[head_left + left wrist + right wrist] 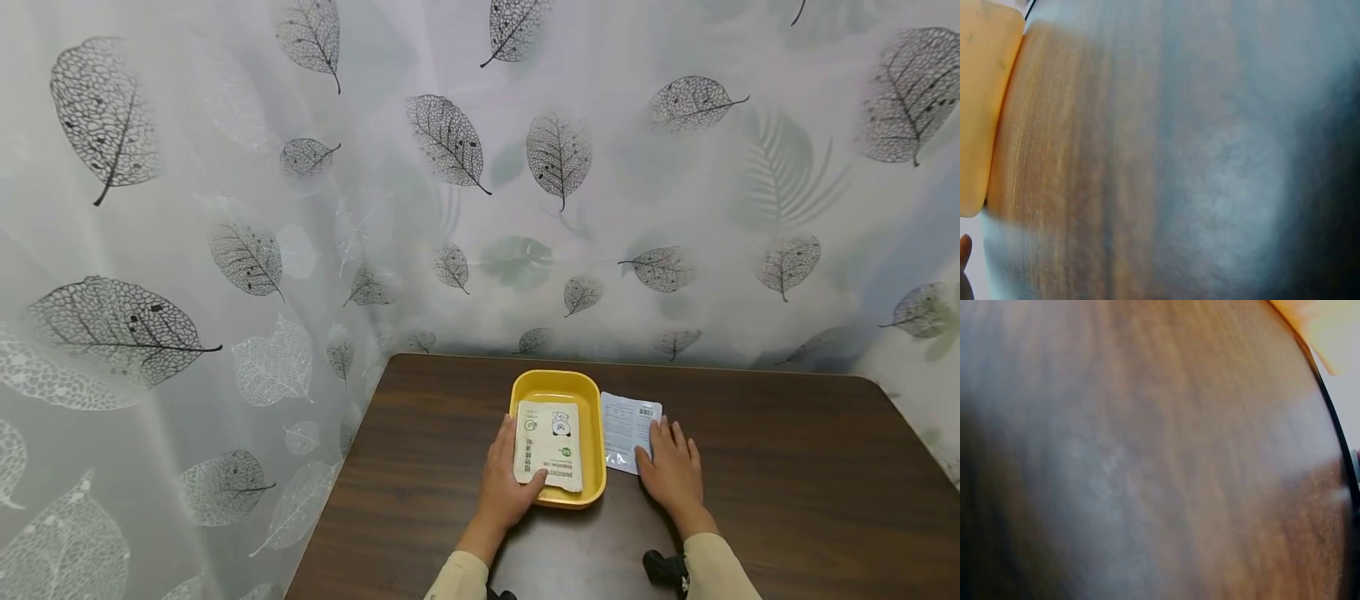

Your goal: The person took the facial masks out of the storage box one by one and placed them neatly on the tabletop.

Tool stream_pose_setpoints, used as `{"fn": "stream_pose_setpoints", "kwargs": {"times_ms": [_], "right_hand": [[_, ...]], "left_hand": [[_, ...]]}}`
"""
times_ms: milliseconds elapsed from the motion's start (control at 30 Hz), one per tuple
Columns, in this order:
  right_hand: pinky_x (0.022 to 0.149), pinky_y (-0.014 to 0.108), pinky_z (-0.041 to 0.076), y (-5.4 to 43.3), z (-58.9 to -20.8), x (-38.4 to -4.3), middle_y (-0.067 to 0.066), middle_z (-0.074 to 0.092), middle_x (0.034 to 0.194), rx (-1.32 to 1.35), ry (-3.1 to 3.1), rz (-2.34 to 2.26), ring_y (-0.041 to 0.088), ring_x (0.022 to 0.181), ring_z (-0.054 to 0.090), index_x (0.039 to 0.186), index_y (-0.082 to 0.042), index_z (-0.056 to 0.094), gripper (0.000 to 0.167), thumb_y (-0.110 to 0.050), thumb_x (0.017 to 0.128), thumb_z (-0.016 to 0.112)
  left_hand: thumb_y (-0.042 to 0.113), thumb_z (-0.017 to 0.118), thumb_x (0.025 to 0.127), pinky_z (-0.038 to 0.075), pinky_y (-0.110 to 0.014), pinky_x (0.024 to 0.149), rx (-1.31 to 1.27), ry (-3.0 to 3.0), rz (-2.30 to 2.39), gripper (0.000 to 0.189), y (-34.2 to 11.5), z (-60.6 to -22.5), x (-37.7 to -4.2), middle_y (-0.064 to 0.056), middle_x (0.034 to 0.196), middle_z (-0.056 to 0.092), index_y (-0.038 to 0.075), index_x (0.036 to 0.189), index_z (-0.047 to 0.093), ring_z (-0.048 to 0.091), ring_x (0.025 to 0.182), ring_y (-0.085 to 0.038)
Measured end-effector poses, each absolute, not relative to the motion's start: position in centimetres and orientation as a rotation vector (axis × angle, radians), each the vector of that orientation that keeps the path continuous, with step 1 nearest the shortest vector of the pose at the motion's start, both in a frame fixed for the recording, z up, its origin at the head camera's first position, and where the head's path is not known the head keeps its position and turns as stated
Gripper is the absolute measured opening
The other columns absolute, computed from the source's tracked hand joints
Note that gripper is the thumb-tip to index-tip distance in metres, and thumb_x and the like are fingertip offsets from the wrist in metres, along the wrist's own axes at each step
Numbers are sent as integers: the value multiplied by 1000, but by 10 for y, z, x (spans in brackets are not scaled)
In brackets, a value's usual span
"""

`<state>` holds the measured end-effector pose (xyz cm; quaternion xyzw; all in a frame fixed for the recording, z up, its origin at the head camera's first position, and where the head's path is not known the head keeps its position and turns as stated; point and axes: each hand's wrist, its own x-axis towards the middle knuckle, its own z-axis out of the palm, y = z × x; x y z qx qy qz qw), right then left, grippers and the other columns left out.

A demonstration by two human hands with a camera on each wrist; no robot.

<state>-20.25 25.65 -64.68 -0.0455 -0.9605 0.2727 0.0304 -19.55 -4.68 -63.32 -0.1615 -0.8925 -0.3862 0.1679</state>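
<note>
A pale essential-oil packet (pixel 548 443) with a panda print lies in a yellow tray (pixel 595 400), toward its left side. At the tray's left edge is my left hand (pixel 508 482), its fingers extended along that side and its thumb touching the packet's lower edge. Beside the tray on the right, a silvery-white printed sachet (pixel 627 429) lies flat on the table. My right hand (pixel 672 467) rests at the sachet's right edge with fingers spread. In the left wrist view, the tray's outer wall (pixel 985 106) shows, with a fingertip (pixel 965 250) below it.
Both hands work over a dark wood-grain table (pixel 795 467). A leaf-patterned curtain (pixel 480 217) hangs behind the table and along its left side. Black wrist gear (pixel 663 568) sits below the right hand. The right wrist view is mostly blurred tabletop (pixel 1166 456).
</note>
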Motion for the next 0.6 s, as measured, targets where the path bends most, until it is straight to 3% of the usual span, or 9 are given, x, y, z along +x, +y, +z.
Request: {"fn": "stream_pose_setpoints", "kwargs": {"times_ms": [200,367,600], "right_hand": [[121,68,-2,256,-646,-204,33,13,166,-158,-2963,865,52,154,7,158,8,21,83,-51,104,42],[121,69,-1,253,-647,-206,34,7,167,-158,-2985,801,53,154,4,159,8,19,108,-68,92,55],[122,68,-2,252,-649,-204,36,1,166,-199,-2995,811,52,155,0,159,8,17,107,-56,88,66]], "left_hand": [[39,74,83,44,-54,111,-454,-2538,-1124,91,-46,-632,-195,-13,166,35,6,158,35,46,142,-32],[36,75,82,45,-54,109,-460,-2517,-1127,89,-45,-629,-195,-17,164,36,3,156,38,48,141,-34],[36,74,82,46,-56,108,-467,-2519,-1127,87,-46,-632,-194,-17,164,36,3,155,41,48,140,-36]]}}
